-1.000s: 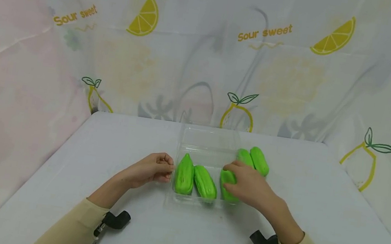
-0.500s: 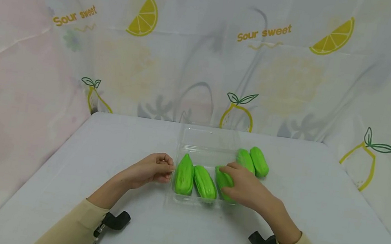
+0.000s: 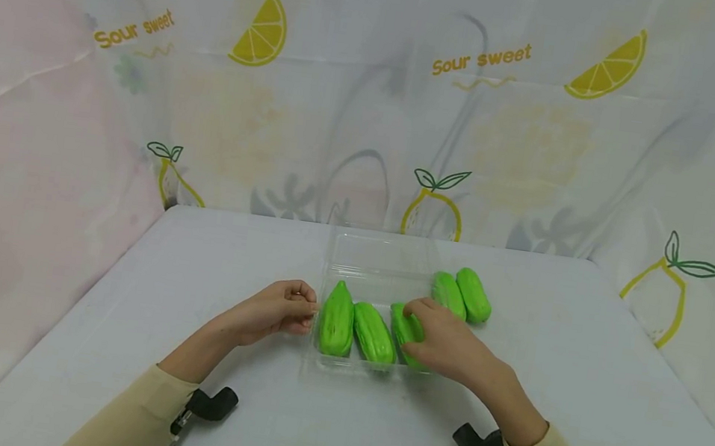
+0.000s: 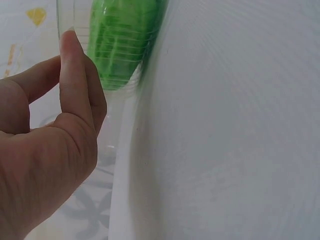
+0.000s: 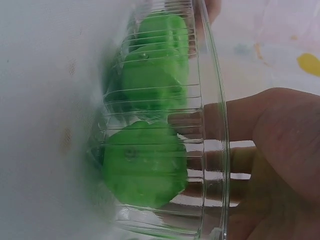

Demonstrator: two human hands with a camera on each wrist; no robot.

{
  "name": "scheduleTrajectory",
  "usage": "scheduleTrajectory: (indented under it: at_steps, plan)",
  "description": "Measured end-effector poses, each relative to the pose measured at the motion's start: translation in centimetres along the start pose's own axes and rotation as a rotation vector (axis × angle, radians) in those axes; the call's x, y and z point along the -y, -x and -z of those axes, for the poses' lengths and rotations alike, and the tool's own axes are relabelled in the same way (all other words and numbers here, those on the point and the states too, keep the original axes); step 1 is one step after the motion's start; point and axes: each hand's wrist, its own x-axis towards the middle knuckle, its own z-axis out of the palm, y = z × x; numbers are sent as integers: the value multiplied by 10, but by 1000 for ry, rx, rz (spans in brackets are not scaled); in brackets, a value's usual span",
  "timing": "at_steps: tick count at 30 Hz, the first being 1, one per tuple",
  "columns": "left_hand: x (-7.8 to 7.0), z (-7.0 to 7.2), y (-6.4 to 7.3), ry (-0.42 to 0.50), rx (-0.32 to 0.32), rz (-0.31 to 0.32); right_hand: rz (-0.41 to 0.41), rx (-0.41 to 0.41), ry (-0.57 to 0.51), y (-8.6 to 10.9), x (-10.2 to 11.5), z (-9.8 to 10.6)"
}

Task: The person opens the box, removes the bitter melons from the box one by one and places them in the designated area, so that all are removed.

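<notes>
A clear plastic box (image 3: 352,365) with its lid folded back stands mid-table, holding three green ridged gourds. The first gourd (image 3: 337,322) lies at the left, the second gourd (image 3: 374,333) slants in the middle. My left hand (image 3: 278,310) pinches the box's left rim between thumb and fingers; the left wrist view shows the fingertips at that edge. My right hand (image 3: 450,341) reaches over the right side and holds the third gourd (image 5: 145,165) low in the box, thumb on one side, fingers on the other. Part of that gourd is hidden in the head view.
Two more gourds lie side by side behind my right hand: a nearer gourd (image 3: 449,293) and a farther gourd (image 3: 474,296). The open lid (image 3: 381,252) lies toward the back of the white table (image 3: 225,251). Lemon-printed cloth (image 3: 346,101) hangs around it.
My right hand has shifted the third gourd a little left inside the box, toward the middle one. My left hand has stayed at the box's rim.
</notes>
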Motion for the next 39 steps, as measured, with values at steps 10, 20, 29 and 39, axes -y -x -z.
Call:
scheduleTrajectory:
  at_steps: [10, 20, 29, 39]
  plan:
    - [1, 1, -1, 6, 6, 0, -1, 37, -6, 2, 2, -1]
    - [2, 0, 0, 4, 8, -2, 23, 47, -9, 3, 3, -1]
    - [1, 1, 0, -1, 4, 5, 24, 25, -10, 3, 3, 0]
    - [1, 1, 0, -2, 8, 3, 34, 21, -15, 2, 3, 0]
